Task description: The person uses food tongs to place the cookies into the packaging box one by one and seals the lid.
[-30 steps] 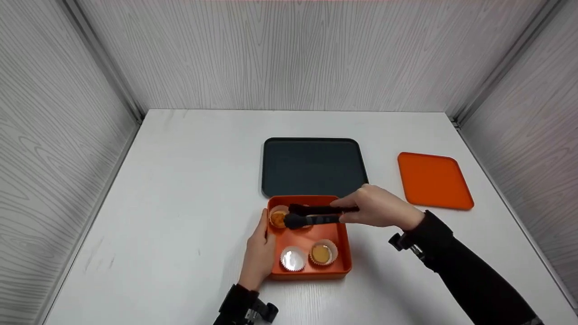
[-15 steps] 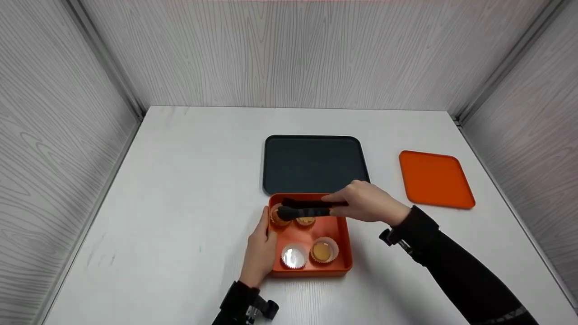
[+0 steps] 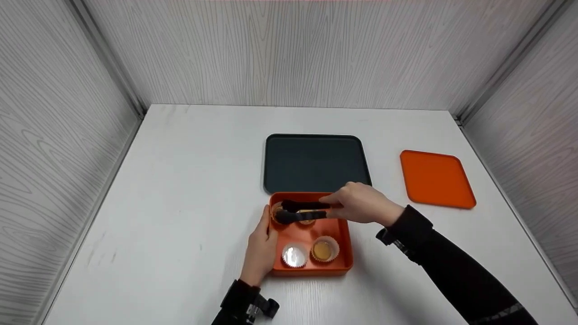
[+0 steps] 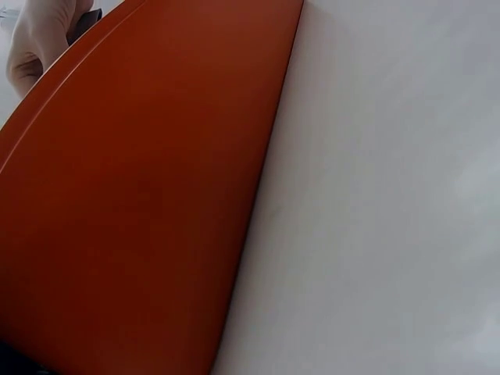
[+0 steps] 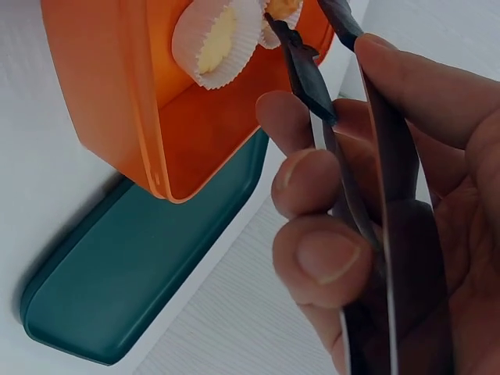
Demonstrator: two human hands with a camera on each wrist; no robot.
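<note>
An orange square box (image 3: 311, 272) holds several fluted paper cups with food pieces. My left hand (image 3: 259, 250) rests against the box's left wall, its visible fingers fairly straight. In the left wrist view only the outer wall of the box (image 4: 156, 156) fills the left side. My right hand (image 3: 363, 203) grips black tongs (image 3: 311, 215) between thumb and fingers. The tong tips are at the back left paper cup, partly hiding it; I cannot tell whether they pinch its food. Another filled cup (image 3: 307, 221) is beside it. In front stand a whitish cup (image 3: 295, 256) and a cup with a yellowish piece (image 3: 323, 250).
A dark green tray (image 3: 316, 162) lies just behind the box. To the right lies a flat orange lid-like square (image 3: 437, 179). Pale wood-grain panels (image 3: 289, 54) close off the back and both sides of the white table (image 3: 194, 180).
My right hand has moved slightly left with the tongs, bringing their tips onto the back left cup. More of the neighbouring cup now shows. My left hand stays at the box.
</note>
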